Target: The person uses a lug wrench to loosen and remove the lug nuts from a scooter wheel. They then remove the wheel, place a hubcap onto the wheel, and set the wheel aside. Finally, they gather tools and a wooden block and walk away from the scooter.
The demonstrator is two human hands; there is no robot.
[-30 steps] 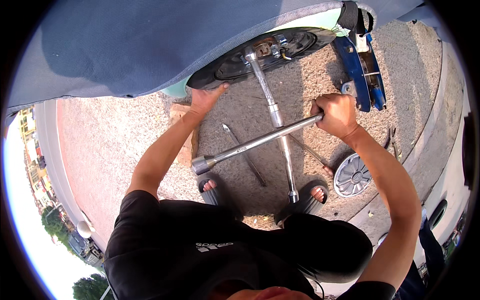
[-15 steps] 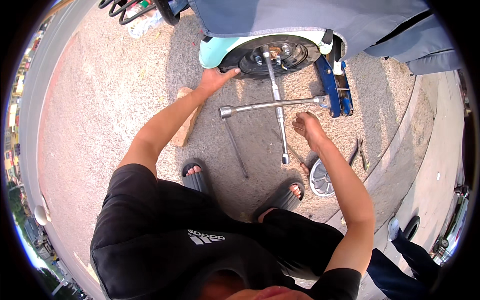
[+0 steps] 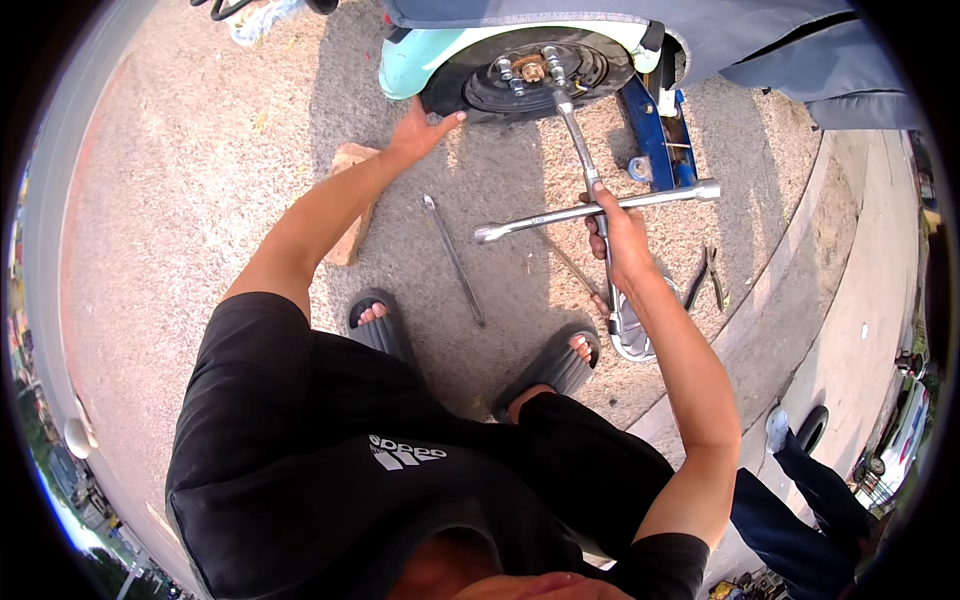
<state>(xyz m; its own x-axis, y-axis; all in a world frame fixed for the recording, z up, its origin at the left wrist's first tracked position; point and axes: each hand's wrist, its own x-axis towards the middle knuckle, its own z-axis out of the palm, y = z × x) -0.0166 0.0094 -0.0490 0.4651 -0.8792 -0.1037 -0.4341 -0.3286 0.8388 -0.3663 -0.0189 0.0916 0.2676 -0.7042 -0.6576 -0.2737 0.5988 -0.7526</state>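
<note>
A wheel [image 3: 480, 85] with a bare hub and several nuts sits under a pale green fender [image 3: 408, 62]. My right hand [image 3: 625, 235] is wrapped around the middle of a chrome four-way lug wrench [image 3: 545, 217]. The wrench's far end meets the wheel beside the hub centre, and its near end reaches over a silver hubcap [image 3: 632, 343]. At the wheel's lower left edge, my left hand [image 3: 412, 135] rests against the tyre, thumb stretched out, other fingers partly hidden.
A blue jack [image 3: 655, 140] stands right of the wheel. A brick [image 3: 350, 225] lies below my left forearm. A metal bar [image 3: 455, 265], a screwdriver-like tool [image 3: 575, 272] and pliers [image 3: 712, 280] lie on the ground. At lower right another person's legs [image 3: 800, 510] are near a loose tyre [image 3: 813, 428].
My right hand, open beside the lug wrench before, has closed around its middle. The wrench has swung, its far end shifting from left to right of the hub centre. My left hand stays by the tyre.
</note>
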